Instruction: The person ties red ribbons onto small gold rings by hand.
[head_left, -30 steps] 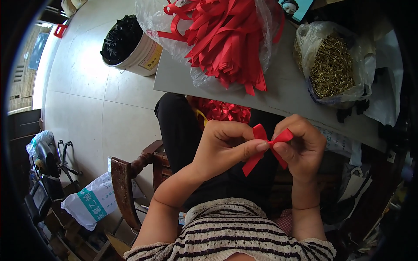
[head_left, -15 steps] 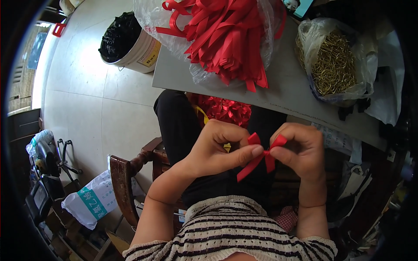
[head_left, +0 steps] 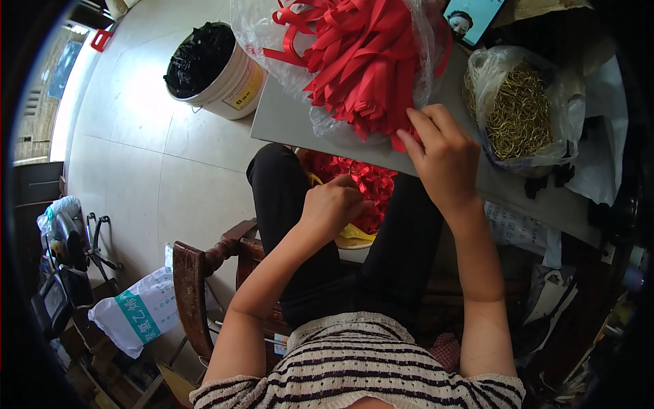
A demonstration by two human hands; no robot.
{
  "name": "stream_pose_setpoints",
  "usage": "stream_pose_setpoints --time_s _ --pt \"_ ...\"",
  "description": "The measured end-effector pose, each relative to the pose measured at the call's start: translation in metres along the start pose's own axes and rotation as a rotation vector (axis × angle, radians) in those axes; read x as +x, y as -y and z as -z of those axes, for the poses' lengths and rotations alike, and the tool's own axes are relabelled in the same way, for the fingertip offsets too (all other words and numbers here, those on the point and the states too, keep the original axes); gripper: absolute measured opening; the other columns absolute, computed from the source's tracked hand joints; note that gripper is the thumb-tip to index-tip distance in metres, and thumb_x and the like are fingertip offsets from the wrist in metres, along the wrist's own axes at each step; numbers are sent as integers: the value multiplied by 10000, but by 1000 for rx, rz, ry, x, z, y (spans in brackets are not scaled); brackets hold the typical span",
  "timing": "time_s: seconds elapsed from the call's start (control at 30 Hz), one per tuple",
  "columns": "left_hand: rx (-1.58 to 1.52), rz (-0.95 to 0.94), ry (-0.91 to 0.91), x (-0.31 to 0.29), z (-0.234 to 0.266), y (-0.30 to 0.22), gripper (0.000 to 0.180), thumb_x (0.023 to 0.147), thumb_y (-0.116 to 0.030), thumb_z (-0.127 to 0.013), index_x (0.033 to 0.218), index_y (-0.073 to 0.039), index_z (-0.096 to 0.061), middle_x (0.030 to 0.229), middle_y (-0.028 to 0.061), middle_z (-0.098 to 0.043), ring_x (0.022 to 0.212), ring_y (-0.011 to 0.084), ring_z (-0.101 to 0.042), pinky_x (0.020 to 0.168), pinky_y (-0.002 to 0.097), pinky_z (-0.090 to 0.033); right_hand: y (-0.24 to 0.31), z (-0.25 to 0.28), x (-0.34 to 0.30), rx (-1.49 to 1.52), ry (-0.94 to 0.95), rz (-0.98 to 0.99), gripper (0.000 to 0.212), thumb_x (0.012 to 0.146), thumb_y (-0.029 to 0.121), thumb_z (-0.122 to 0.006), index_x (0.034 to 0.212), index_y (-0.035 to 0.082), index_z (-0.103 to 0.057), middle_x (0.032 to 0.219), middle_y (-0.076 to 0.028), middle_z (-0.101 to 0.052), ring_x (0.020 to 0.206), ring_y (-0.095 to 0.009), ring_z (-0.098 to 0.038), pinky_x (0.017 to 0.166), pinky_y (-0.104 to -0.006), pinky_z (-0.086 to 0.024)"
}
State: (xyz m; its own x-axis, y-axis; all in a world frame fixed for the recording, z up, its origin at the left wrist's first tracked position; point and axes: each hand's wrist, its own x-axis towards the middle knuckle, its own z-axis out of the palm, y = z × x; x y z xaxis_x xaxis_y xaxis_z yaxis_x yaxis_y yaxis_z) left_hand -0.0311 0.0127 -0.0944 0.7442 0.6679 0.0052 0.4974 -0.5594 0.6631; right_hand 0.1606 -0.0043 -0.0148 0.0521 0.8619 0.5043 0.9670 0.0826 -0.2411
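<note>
Right hand [head_left: 446,153] is up on the table [head_left: 286,116], fingers pinched together on the lower edge of the red ribbon strips [head_left: 361,61]. Grip looks clamped on a strip end, though the fingertips are partly buried in the pile, so I can't confirm exactly which strip.

Ribbon strips sit in a clear plastic bag [head_left: 262,27] lying open on the table, near its front edge, spilling toward the person.

Left hand [head_left: 334,204] is low, below the table edge, over the lap. Fingers curled shut into a loose fist; what's inside is hidden, cannot tell if it holds anything. It's touching or just above the heap of finished red bows [head_left: 361,180] in the lap. Something yellow [head_left: 354,235] shows under that heap, just below the left hand.

Around it:
- Second clear bag of gold wire ties [head_left: 521,112] on the table, right of the right hand, near but apart.
- Phone screen [head_left: 470,17] propped at the far table edge, behind the ribbon pile.
- White bucket [head_left: 228,71] with black contents on the floor, left of the table, just beside its corner.
- Wooden chair [head_left: 197,286] under the person, arm visible on the left.
- White sack with green print [head_left: 139,313] on the floor, lower left, beside the chair.
</note>
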Motion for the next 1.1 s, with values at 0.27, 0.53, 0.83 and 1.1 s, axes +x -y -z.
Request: stream_pose_setpoints --time_s 0.27,0.53,0.83,1.1 --pt "-236 -21 -47 10 13 -12 208 805 -252 -626 797 -47 -664 756 82 -602 651 246 -609 571 326 -484 -14 11 10 42 42 -99 148 714 132 -668 697 70 -534 676 -52 -515 555 -251 -559 494 -356 -439" --pt "-1073 183 118 52 46 -60 313 927 -234 -498 831 35 -624 641 29 -574 564 60 -526 518 212 -414 25 65 -9 -273 228 480 124 695 155 -609 716 49 -548 716 -81 -527 660 -218 -566 527 -336 -438" --pt "-1420 147 -141 60 42 -76 270 928 -170 -492 1053 53 -579 808 112 -655 703 138 -628 647 232 -494 55 76 -63 584 576 474 76 708 134 -567 751 74 -551 596 -3 -457 500 -132 -521 402 -246 -395" --pt "-1391 97 -41 26 38 -94 184 910 -66 -503 993 71 -594 792 65 -639 730 109 -620 672 221 -504 21 52 -27 1304 28 -556 91 775 -17 -629 820 -3 -551 959 -90 -565 825 -88 -537 757 -235 -441"
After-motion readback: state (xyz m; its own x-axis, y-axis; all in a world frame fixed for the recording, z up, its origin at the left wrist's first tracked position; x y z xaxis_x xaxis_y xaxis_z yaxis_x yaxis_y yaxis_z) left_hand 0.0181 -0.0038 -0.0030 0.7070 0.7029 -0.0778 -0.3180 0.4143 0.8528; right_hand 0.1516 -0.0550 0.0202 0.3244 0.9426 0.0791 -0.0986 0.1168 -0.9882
